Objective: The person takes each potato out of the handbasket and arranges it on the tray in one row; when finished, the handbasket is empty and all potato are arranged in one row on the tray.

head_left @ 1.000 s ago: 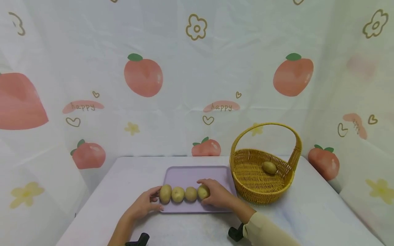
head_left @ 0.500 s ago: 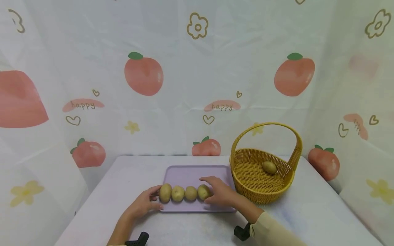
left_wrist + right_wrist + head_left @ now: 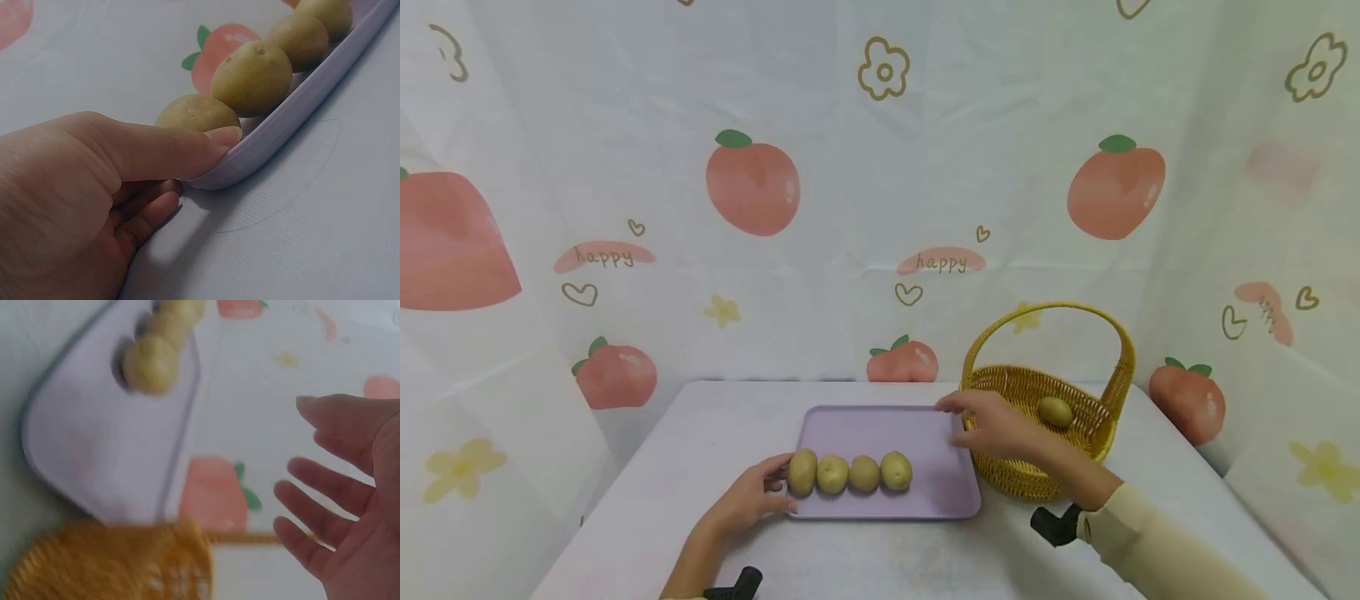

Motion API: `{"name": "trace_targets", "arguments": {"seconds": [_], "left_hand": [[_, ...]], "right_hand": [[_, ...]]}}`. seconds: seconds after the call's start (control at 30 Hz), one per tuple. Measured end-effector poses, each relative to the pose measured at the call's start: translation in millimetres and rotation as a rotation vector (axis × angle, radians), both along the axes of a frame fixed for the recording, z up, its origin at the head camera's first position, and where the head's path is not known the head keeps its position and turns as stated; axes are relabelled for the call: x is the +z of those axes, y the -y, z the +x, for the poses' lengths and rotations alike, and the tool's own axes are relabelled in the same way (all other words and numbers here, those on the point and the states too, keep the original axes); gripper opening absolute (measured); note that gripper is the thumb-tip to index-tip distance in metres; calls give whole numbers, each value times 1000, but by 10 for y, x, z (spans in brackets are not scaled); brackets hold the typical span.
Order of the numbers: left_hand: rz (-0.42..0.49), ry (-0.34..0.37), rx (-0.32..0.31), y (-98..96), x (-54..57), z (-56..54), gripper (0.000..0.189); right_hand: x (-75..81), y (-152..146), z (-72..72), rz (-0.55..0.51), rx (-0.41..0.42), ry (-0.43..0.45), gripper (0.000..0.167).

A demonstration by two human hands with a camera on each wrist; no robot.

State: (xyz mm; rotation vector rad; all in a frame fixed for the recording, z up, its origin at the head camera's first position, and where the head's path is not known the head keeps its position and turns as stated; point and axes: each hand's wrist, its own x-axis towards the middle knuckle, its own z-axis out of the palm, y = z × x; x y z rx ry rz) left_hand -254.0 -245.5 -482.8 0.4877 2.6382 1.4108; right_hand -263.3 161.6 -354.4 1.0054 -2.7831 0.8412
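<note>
A lilac tray point(image 3: 868, 429) lies on the table, with several potatoes point(image 3: 864, 473) in a row along its front half. At its left end, my left hand point(image 3: 751, 497) holds the tray by the front corner. In the left wrist view the thumb point(image 3: 165, 150) presses on the rim beside the endmost potato point(image 3: 197, 112), and the fingers bend below it. My right hand point(image 3: 992, 423) hovers with nothing in it between the tray's right edge and the yellow wicker basket point(image 3: 1000, 477). Its fingers are spread and relaxed in the right wrist view. One potato point(image 3: 1056, 412) lies inside the basket.
The basket stands right against the tray's right side, its tall arched handle point(image 3: 1048, 305) rising over it. Behind the white-covered table point(image 3: 737, 417) hangs a printed curtain point(image 3: 827, 317) with fruit pictures.
My right hand has let go of the rightmost potato in the row and moved right and up, over the basket's near left side. The left hand has kept its place at the tray.
</note>
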Motion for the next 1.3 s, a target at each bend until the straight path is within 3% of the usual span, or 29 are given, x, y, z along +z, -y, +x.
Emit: {"name": "trace_targets", "arguments": {"seconds": [0.1,0.23,0.53,0.73,0.97,1.3], "left_hand": [[-1,0,7,14,-7,1,82],[-4,0,18,29,-14,1,81],[-2,2,27,51,-30,-3,81],[17,0,19,58,-36,0,81],[20,-13,9,54,-41,4,82],[19,12,24,15,-57,-13,83]], "right_hand": [[136,-167,-74,14,-4,-26,36],[240,-383,-211,25,-4,29,34],[270,-749,-504,97,-50,174,42],[176,-920,-689,89,-89,235,47],[32,-1085,-852,57,-196,302,50],[-258,-1354,-878,-24,-300,284,47]]}}
